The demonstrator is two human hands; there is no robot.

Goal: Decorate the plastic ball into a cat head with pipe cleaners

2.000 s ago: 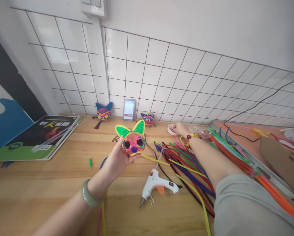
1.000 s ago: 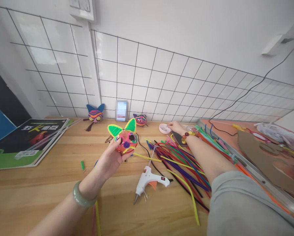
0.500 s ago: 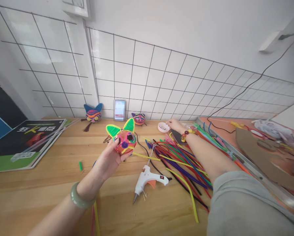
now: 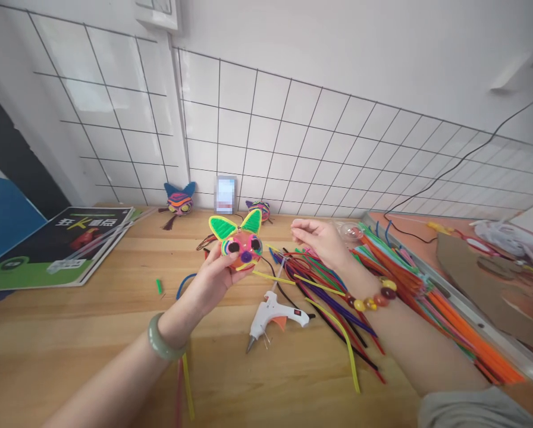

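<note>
My left hand [image 4: 217, 276] grips a small cat-face craft [image 4: 244, 245] with green, yellow-edged ears, dark eyes and a purple nose. Its thumb lies across the front of the face. To the right, my right hand [image 4: 322, 241] is raised above the table with thumb and fingertips pinched together. Whatever may be between those fingertips is too small to make out. Below both hands a white glue gun [image 4: 270, 315] lies on its side, nozzle toward me. A bundle of coloured pipe cleaners [image 4: 333, 309] spreads under and in front of my right hand.
Two finished-looking craft faces, one blue-eared [image 4: 179, 199] and one purple [image 4: 260, 209], stand by the wall beside a phone [image 4: 225, 194]. A large book [image 4: 65, 244] lies left. At right are a clear dome [image 4: 352, 230], more pipe cleaners [image 4: 454, 327] and cut cardboard [image 4: 485, 279].
My right hand has drawn back from the small pink bowl toward the cat face, fingers pinched. The bowl no longer shows. The view has shifted, and my left hand still holds the cat face.
</note>
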